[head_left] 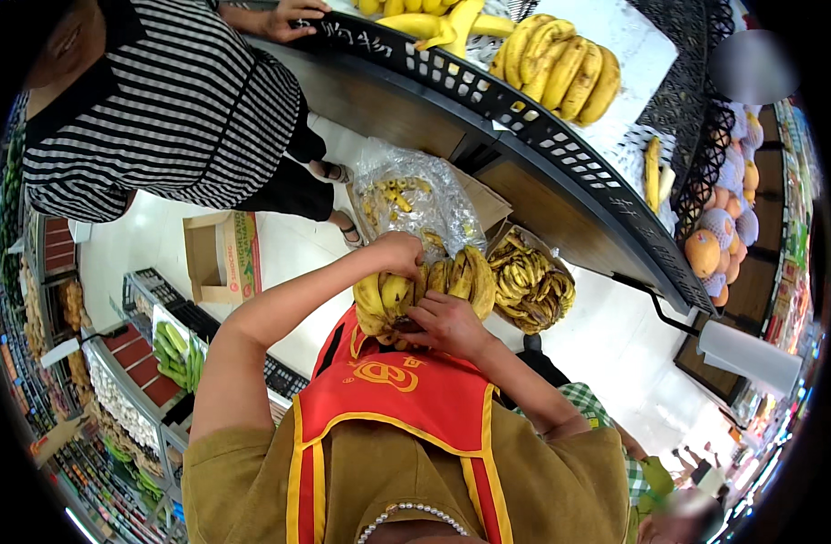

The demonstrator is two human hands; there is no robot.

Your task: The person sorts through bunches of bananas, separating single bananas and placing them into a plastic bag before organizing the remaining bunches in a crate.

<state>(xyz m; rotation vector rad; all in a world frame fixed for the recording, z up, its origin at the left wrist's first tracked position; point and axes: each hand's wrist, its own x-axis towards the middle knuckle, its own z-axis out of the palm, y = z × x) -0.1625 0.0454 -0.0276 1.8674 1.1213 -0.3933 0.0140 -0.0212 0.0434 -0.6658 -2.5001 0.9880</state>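
Observation:
A large bunch of yellow bananas, with brown marks on the skins, is in front of my red apron. My left hand is closed at the far side of the bunch, its fingertips among the bananas. From the right, my right hand lies across the near side and grips it, fingers bent around the fruit. Just beyond is a box lined with clear plastic, with a few bananas inside. At its right, another box holds a heap of spotted bananas.
A display stand with a black slotted rim curves across the far right, bearing banana bunches and peaches. A person in a striped top stands at far left, one hand on the rim. An open cardboard box lies on the floor.

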